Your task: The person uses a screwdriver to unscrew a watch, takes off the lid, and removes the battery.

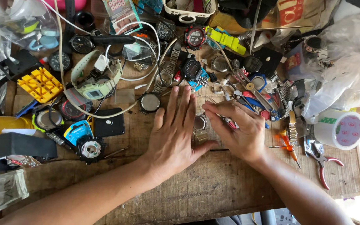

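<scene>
Pressing my left hand [176, 133] flat on the wooden desk [213, 187], fingers straight and together, nothing held in them. Just to its right lies a small metal wristwatch [199, 125], its round face up and its link band running toward me, tucked between my two hands. My right hand [238, 131] curls over it from the right, fingers [215, 112] bent and pinched on a thin red-handled tool [229, 122] whose tip I cannot make out. Far left sits a yellow case holder [40, 84], with a pale green digital watch [94, 85] beside it. Far centre, a red and black sports watch [195, 37]. Off to the right, a roll of tape [341, 129], and red-handled pliers [322, 160] nearer me.
</scene>
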